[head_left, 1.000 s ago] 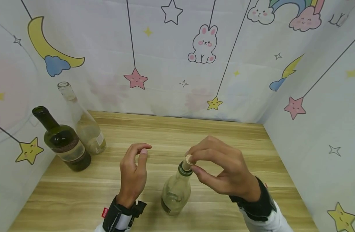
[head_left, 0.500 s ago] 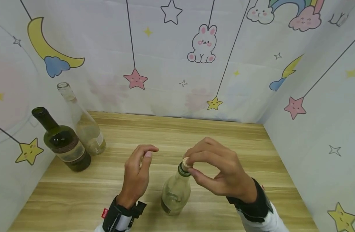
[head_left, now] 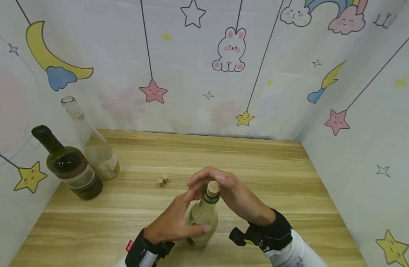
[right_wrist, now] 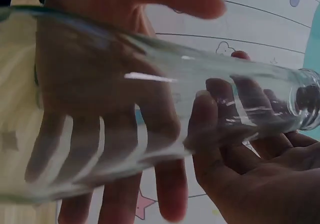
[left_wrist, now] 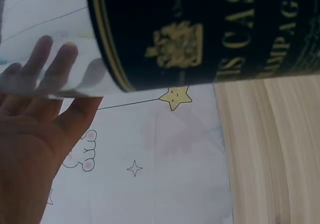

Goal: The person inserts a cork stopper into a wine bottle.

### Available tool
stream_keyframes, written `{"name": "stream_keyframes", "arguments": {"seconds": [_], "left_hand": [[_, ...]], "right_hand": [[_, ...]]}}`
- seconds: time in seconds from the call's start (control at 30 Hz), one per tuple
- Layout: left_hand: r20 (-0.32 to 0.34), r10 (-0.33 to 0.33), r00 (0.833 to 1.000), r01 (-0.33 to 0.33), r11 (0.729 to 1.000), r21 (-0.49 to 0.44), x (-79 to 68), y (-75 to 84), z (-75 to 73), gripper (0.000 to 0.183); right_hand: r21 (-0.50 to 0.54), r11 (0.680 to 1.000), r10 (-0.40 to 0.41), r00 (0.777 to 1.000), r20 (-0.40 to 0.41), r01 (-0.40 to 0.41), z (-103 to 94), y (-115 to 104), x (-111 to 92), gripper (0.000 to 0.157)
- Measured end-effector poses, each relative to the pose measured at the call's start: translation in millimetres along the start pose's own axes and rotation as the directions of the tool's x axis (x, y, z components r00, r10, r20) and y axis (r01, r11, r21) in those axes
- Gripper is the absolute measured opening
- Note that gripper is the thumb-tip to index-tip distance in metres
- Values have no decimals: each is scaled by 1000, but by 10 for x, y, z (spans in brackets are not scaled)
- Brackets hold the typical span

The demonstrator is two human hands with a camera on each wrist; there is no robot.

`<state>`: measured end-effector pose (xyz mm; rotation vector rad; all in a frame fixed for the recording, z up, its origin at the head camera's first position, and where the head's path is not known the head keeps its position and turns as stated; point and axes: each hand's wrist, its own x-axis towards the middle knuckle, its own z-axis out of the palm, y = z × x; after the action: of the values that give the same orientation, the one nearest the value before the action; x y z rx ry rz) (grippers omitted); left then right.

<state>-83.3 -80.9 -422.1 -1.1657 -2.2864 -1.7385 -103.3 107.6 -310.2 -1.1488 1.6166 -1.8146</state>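
Note:
A pale green glass bottle (head_left: 204, 215) stands upright on the table, a cork (head_left: 213, 188) seated in its mouth with the top sticking out. My left hand (head_left: 177, 218) is round the bottle's body, thumb on the near side and fingers on the far side. Through the glass in the right wrist view, the left hand's fingers (right_wrist: 115, 139) look straight. Behind the neck, my right hand (head_left: 237, 193) arches with loosely bent fingers, clear of the cork. Whether either hand touches the glass is unclear. The left wrist view shows the bottle's dark label (left_wrist: 200, 33) with gold lettering.
Two small corks (head_left: 161, 181) lie on the wooden table (head_left: 257, 159), left of the hands. At the back left stand a dark green bottle (head_left: 72, 163) and a clear bottle (head_left: 99, 148). Printed cloth walls (head_left: 191, 111) enclose the back and sides.
My right hand has let go of the cork and moved left behind the neck. The left hand has moved right, round the bottle. Two small corks have come into view on the table.

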Motion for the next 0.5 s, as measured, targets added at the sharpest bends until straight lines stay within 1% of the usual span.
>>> {"name": "stream_keyframes", "arguments": {"seconds": [0.03, 0.1, 0.13, 0.17, 0.2, 0.27, 0.4, 0.47, 0.5], "left_hand": [[11, -3, 1000, 3, 1000, -15, 9, -8, 24, 84], [23, 12, 1000, -11, 999, -36, 28, -28, 71, 88], [25, 17, 1000, -16, 999, -46, 34, -38, 91, 89], [24, 14, 1000, -12, 998, -62, 37, -46, 110, 86], [22, 8, 1000, -6, 997, -81, 38, -54, 126, 81], [15, -19, 1000, 20, 995, -96, 34, -62, 152, 73], [-2, -75, 997, 74, 996, -54, 24, -56, 176, 46], [-9, -81, 997, 81, 996, -34, 28, -52, 189, 32], [-12, -74, 997, 74, 997, -26, 33, -52, 193, 27]], "right_hand": [[46, 999, -4, 1000, 22, 3, 11, 23, 12, 59], [120, 993, -2, 998, 56, -4, 28, 62, 22, 63], [150, 989, 0, 998, 67, -10, 37, 79, 24, 65], [173, 985, 0, 997, 76, -13, 44, 94, 25, 67], [194, 981, -1, 997, 82, -15, 50, 107, 26, 69], [198, 980, -7, 997, 82, -10, 59, 130, 27, 69], [186, 983, -8, 998, 55, -3, 77, 160, 30, 64], [184, 983, -10, 999, 41, 2, 84, 178, 25, 61], [179, 984, -17, 999, 34, 11, 87, 187, 24, 59]]}}
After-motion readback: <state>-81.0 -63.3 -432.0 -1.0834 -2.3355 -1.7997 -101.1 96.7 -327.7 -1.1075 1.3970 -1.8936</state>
